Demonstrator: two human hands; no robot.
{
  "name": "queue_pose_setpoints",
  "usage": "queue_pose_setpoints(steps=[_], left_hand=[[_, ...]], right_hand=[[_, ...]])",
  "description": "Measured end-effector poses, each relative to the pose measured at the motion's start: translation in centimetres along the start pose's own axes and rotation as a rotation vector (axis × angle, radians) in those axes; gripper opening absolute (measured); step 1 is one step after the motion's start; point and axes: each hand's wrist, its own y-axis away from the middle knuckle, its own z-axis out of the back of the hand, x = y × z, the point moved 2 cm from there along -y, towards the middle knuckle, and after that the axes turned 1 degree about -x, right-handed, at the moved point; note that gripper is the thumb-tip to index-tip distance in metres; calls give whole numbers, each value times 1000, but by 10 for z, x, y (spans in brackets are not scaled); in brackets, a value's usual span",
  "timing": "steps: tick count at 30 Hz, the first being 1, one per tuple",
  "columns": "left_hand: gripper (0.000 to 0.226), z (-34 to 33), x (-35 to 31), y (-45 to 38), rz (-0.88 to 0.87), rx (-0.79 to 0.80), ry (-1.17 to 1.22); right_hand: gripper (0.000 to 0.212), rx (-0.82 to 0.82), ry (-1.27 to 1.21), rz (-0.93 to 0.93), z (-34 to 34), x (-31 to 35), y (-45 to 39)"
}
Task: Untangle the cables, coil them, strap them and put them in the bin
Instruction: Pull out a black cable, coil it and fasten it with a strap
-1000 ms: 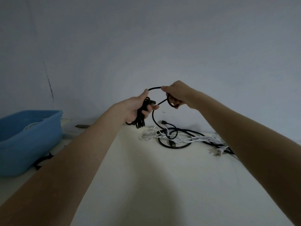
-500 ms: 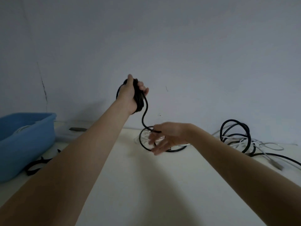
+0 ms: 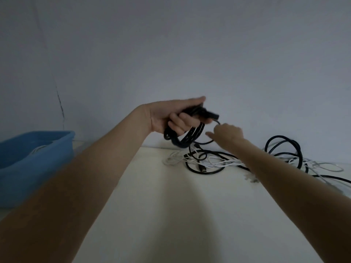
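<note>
Cables (image 3: 212, 162) lie in a loose tangle on the pale table (image 3: 171, 215), near its far edge against the wall (image 3: 171, 44). Thin white strands and thicker black ones are mixed: a black loop (image 3: 201, 170) lies flat with a small plug inside it, white strands cross over it, and further right taller black loops (image 3: 281, 149) stand up from the surface, with more white and black leads trailing off to the right.

One black cable is partly wound into a coil (image 3: 185, 137). The left hand (image 3: 176, 118) holds it raised above the table, fingers curled round the bundle and thumb stretched along the top; the coil's several turns hang below the fist, and a dark plug end (image 3: 210, 114) sticks out past the fingers. From the coil a single black strand curves right and down toward the pile.

The right hand (image 3: 227, 132) is just beside the coil, seen from the back, at that loose strand. Its fingers are bent toward the strand, but whether they pinch it cannot be told, as the hand is blurred and hides its own fingertips.

At the left stands a blue bin (image 3: 38, 164), well apart from the tangle; something white and cable-like shows inside it.
</note>
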Motion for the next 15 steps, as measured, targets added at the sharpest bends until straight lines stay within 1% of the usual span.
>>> queue_pose_setpoints(steps=[4,6,7,8,10,11,13,15], left_hand=[[47,1,31,1,261,-53,-228],[47,8,48,-4,341,-107,-276],[47,13,55,-7,358,-155,-267],[47,17,60,-11,357,-213,-241],[48,27,67,-17,317,-355,-144],[50,31,68,-19,288,-421,-81],[54,36,69,-24,222,-529,46],[56,39,68,-29,123,-648,151]], right_hand=[[51,-193,56,-60,37,-11,-11],[46,-208,-27,-96,50,-12,-15],[41,-168,-164,-129,53,-11,-19],[37,-90,-359,-169,55,-10,-21],[36,118,-778,-250,56,-7,-23],[36,215,-918,-274,57,-4,-21],[33,357,-1084,-261,59,-1,-14],[30,422,-1158,-210,63,5,-9]])
